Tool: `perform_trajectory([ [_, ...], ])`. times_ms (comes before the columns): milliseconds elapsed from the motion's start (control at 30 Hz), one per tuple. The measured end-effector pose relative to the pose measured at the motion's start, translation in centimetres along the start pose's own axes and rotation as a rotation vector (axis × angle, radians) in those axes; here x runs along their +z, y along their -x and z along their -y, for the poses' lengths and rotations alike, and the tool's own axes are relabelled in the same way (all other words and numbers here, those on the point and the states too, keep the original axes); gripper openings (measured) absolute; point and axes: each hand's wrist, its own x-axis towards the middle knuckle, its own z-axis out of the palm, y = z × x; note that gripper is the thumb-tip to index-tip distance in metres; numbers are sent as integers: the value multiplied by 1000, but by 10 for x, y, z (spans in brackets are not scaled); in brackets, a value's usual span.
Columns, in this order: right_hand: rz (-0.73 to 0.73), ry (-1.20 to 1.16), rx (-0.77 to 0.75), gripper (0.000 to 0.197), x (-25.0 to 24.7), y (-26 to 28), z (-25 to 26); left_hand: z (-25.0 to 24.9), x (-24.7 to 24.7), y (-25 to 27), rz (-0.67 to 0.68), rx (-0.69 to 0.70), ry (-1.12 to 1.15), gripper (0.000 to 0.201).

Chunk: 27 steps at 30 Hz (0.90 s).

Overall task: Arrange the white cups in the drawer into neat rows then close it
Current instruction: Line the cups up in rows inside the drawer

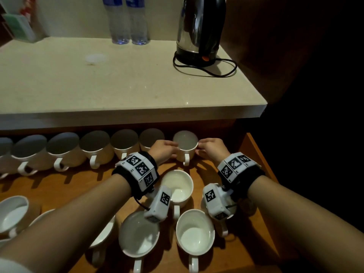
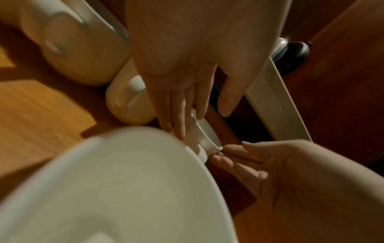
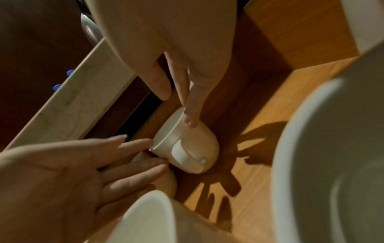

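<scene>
The wooden drawer (image 1: 259, 154) stands pulled out under the counter. Several white cups line its back edge (image 1: 96, 147), handles toward me. The rightmost cup of that row (image 1: 185, 147) sits upright between my two hands. My left hand (image 1: 165, 149) touches its left side with straight fingers, and my right hand (image 1: 209, 148) touches its right side the same way. The right wrist view shows this cup (image 3: 187, 143) with right fingers (image 3: 190, 115) on its wall and left fingers (image 3: 135, 148) at the rim. In the left wrist view the cup (image 2: 205, 139) is partly hidden.
More white cups stand loose in the drawer's front half: one (image 1: 178, 187) just behind my wrists, two (image 1: 195, 233) (image 1: 138, 236) nearer me, others at far left (image 1: 12, 213). On the counter (image 1: 118, 85) are a kettle (image 1: 199, 30) with cord and two water bottles (image 1: 128, 20).
</scene>
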Motion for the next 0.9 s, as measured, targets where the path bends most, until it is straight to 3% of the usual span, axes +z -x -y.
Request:
perform_trajectory([
  [167,11,-13,-8,34,2,2,2,0,-2,3,16,-16,78,35],
  [633,83,-96,25,43,17,3,7,2,-11,4,-5,11,-6,39],
  [900,147,14,14,47,19,8,11,3,-24,11,-9,-15,-100,37],
])
